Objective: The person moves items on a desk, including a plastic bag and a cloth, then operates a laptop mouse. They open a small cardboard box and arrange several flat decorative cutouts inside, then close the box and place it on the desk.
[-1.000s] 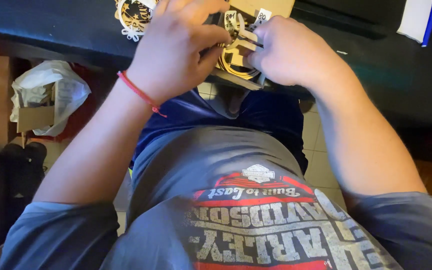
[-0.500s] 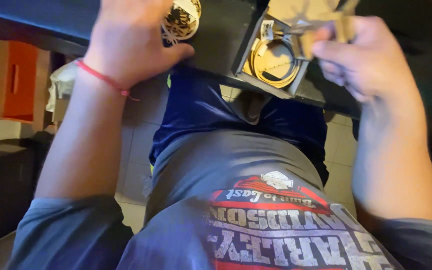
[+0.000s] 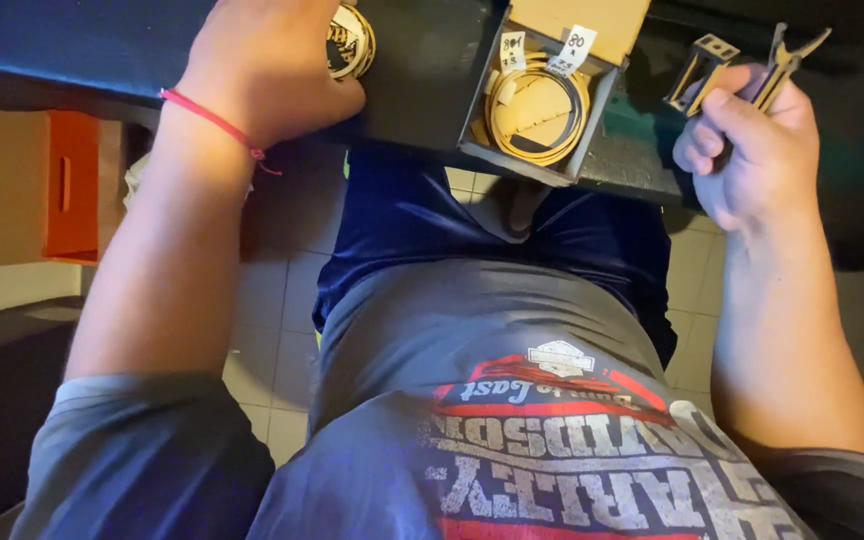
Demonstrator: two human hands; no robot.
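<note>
My left hand [image 3: 270,62], with a red string on the wrist, grips a round cream-and-dark laser-cut wooden disc [image 3: 352,42] at the edge of the dark table [image 3: 102,50]. My right hand [image 3: 760,150] is closed around small tan wooden pieces [image 3: 742,62] with prongs that stick up above my fingers. Between the hands sits an open grey cardboard box [image 3: 542,100] holding thin cream wooden rings and small paper tags.
An orange crate-like object [image 3: 72,185] stands on the floor at the left. Pale floor tiles [image 3: 272,330] show beneath my lap. The table edge runs across the top, with the box overhanging it slightly.
My hands have moved apart: the left one carried the disc leftward, the right one pulled the pronged wooden pieces out to the right, away from the box.
</note>
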